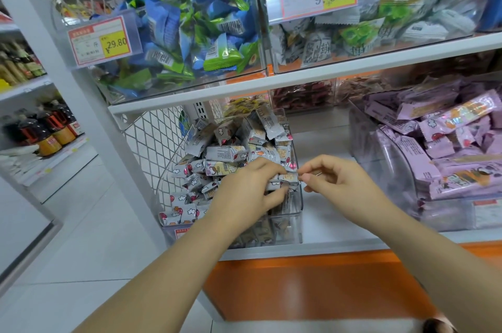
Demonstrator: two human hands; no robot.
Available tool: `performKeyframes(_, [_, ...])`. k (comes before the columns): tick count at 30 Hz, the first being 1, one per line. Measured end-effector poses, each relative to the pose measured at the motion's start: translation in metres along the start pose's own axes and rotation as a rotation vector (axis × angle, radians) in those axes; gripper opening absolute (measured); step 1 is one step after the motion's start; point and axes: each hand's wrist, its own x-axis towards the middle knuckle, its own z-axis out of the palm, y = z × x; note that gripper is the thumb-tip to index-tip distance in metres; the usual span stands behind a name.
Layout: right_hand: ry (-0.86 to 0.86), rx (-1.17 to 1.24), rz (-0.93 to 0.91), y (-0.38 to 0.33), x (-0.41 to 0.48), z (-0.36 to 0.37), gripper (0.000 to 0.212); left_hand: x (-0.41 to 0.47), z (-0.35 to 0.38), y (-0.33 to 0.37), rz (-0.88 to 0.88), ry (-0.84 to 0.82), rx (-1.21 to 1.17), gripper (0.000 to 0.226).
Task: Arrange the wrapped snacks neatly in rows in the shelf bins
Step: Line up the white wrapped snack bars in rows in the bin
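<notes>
Left hand [244, 192] curled round a grey wrapped snack [287, 177] at the front right corner of the clear bin [298, 220]; right hand [338, 180] pinching that snack's end, over the rim; heaped snacks [225, 154] filling the bin behind

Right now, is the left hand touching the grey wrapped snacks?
Touching. Head view shows the left hand gripping grey wrapped snacks at the clear bin front right corner, no gap.
</notes>
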Motion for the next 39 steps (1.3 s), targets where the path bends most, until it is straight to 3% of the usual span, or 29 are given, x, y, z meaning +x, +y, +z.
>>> performKeyframes(10, [0.032,0.005,-0.002,-0.003,0.000,0.001,0.010,-0.039,-0.048,-0.012,-0.133,0.285,-0.325,0.023])
performKeyframes(13, [0.027,0.006,-0.001,-0.005,-0.001,0.004,0.009,-0.050,-0.070,-0.019,-0.133,0.353,-0.260,0.025])
performKeyframes(16, [0.025,-0.007,-0.002,-0.005,-0.003,0.006,0.009,-0.060,-0.081,-0.036,-0.071,0.390,0.013,0.022])
performKeyframes(18, [0.027,-0.016,-0.002,-0.005,-0.004,0.006,0.008,-0.064,-0.081,-0.049,-0.041,0.341,0.222,0.026])
performKeyframes(22, [0.018,-0.021,0.003,-0.006,-0.006,0.006,0.009,-0.074,-0.064,-0.076,-0.111,0.088,0.499,0.039])
performKeyframes(24, [0.012,-0.024,0.006,-0.006,-0.007,0.006,0.009,-0.076,-0.054,-0.084,-0.149,-0.006,0.519,0.045])
performKeyframes(28, [0.006,-0.043,0.007,-0.007,-0.006,0.005,0.008,-0.078,-0.053,-0.078,-0.296,-0.267,0.418,0.103])
performKeyframes(30, [0.004,-0.044,0.000,-0.008,-0.006,0.005,0.008,-0.074,-0.055,-0.073,-0.307,-0.302,0.378,0.110])
performKeyframes(32, [0.003,-0.042,-0.002,-0.008,-0.006,0.005,0.008,-0.071,-0.057,-0.066,-0.250,-0.231,0.380,0.095])
performKeyframes(35, [0.005,-0.036,0.000,-0.008,-0.006,0.004,0.010,-0.062,-0.056,-0.046,-0.074,-0.045,0.325,0.055])
performKeyframes(39, [0.025,-0.013,0.003,-0.006,-0.005,0.000,0.013,-0.028,-0.041,-0.008,-0.055,-0.301,-0.005,0.034])
